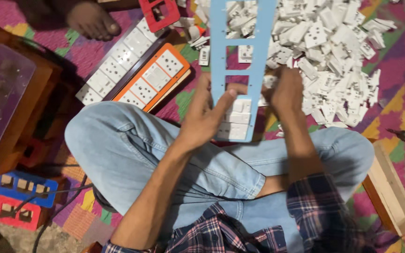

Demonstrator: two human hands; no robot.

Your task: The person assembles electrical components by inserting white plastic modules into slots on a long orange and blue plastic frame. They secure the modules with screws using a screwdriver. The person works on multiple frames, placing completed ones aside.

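Starting at our fingers (225,96): those of our left hand (202,117) are curled around the left rail of the light blue frame (244,70), thumb across its front, gripping it near the lower end. Our right hand (287,91) sits just beside the frame's right rail at the same height, its fingers closed in against the edge; we cannot tell whether they pinch the rail itself or a small white piece pressed to it. The frame's long axis runs straight up the picture, from our lap at centre to the top edge, so it lies directly away from both hands. Its lowest openings already carry white socket modules (234,122), right between our two hands, while the openings above them show empty. Just to the right of the right hand, and spreading to the upper right of the picture, lies the heap of loose white modules (333,51) on the patterned mat (399,103); the right hand is clearly the nearer one to it. To the left of the frame, towards the upper left, lie an orange filled frame (153,77) and a dark filled frame (113,65), and above those a bare foot (90,21).
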